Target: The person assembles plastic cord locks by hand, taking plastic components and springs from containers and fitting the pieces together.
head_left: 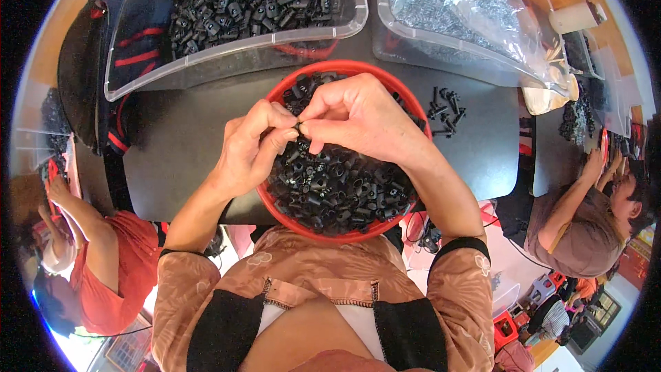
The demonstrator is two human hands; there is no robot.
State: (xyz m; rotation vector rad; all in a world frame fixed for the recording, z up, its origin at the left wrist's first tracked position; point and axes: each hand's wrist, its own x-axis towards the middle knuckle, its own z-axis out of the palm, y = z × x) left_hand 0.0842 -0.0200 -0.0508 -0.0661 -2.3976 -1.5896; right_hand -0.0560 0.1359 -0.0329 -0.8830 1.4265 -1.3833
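Note:
My left hand (246, 146) and my right hand (361, 122) meet above a red basin (342, 65). Their thumbs and forefingers pinch a tiny black plastic part (298, 127), mostly covered by the fingertips. Beneath them the basin holds a heap of small hollow black plastic pieces (337, 189), many with an open end. To the right of the rim, several longer black plastic pegs (447, 111) lie loose on the dark table (182, 169).
Beyond the basin stand two clear bins, one with black plastic pieces (255, 0), one with small metal springs (447, 3) and a plastic bag. A dark red-striped cloth item (138, 55) lies at the left. People work at the left (117, 262) and right (578, 227).

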